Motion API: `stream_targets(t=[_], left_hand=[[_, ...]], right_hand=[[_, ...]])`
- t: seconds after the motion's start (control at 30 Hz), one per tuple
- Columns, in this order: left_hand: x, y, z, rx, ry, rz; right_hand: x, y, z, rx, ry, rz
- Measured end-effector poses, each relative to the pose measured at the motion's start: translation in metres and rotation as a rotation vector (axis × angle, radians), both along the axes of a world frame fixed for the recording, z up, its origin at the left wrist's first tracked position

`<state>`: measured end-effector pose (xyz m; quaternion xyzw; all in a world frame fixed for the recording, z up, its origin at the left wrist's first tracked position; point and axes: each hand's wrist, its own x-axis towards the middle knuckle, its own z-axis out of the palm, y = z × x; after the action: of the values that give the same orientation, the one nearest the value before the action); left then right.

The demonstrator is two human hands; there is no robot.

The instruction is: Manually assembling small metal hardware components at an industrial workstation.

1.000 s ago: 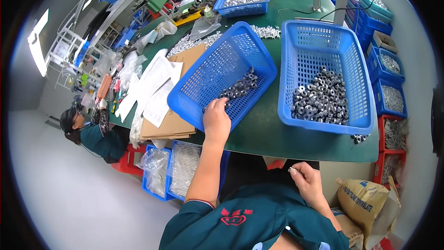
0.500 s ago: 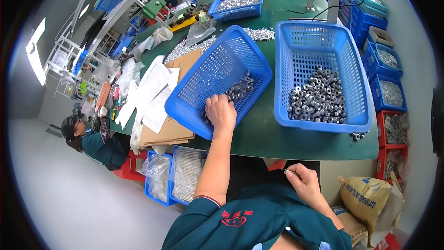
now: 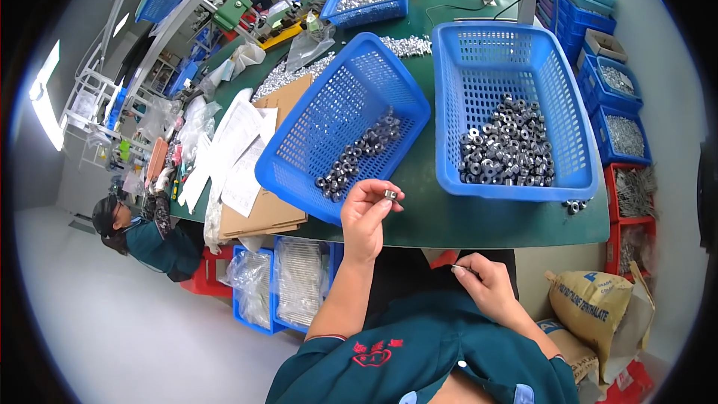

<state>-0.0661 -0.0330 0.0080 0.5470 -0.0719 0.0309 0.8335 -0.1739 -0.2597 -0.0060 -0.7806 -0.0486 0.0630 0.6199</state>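
My left hand is raised at the near edge of the tilted blue basket and pinches a small metal nut between thumb and fingers. Several dark metal nuts lie along the low side of that basket. My right hand is down near my lap below the table edge, fingers closed on a thin metal pin. To the right stands a second blue basket with a heap of metal nuts in it.
The green table carries papers and cardboard at left, loose silver parts and further baskets at the back. Bins of parts stand at right and under the table. A seated person works at left. A sack lies at right.
My left hand has come out of the tilted basket toward me, now holding a nut. My right hand stayed low near my lap.
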Motion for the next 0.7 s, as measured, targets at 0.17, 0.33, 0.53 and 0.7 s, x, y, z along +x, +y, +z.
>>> stream_targets(t=[0.17,0.33,0.53,0.7], left_hand=[[-0.025,-0.013,-0.009,-0.188,0.109,-0.231],[-0.048,-0.024,-0.012,-0.026,0.093,-0.316],[-0.065,-0.024,-0.009,0.011,0.122,-0.348],[-0.069,-0.023,-0.002,0.128,0.067,-0.325]], right_hand=[[0.010,0.005,0.014,-0.082,-0.192,0.003],[0.027,0.013,0.033,-0.154,-0.448,-0.034],[0.024,0.021,0.027,-0.188,-0.565,-0.050],[0.020,0.018,0.028,-0.507,-0.678,0.016]])
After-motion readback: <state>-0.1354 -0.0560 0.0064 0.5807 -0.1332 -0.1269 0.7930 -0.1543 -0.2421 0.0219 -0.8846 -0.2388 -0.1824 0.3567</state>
